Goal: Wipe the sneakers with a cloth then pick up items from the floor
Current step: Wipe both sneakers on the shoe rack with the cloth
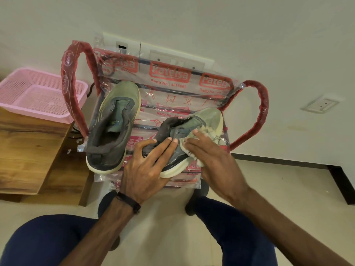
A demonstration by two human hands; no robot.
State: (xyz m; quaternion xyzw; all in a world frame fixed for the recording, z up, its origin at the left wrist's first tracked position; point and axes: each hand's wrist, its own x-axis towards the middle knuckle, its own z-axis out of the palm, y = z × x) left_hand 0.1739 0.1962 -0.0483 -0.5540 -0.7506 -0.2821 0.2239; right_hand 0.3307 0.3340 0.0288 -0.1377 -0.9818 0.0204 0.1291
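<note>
Two grey-green sneakers with pale soles lie on a plastic-wrapped chair seat point(172, 100). The left sneaker point(113, 127) rests untouched, toe pointing away. My left hand point(148, 164) grips the heel and collar of the right sneaker point(201, 121), thumb inside the opening, fingers laid over its side. My right hand point(209, 156) presses a frayed white cloth point(203, 133) against that sneaker's outer side, fingers nearly straight. Much of the cloth is hidden under the hand.
The chair has red wrapped arms point(67, 83) on both sides and stands against a white wall with sockets point(320, 105). A pink perforated basket point(38, 93) sits on a wooden cabinet point(28, 146) at the left. My knees point(230, 237) are below the chair.
</note>
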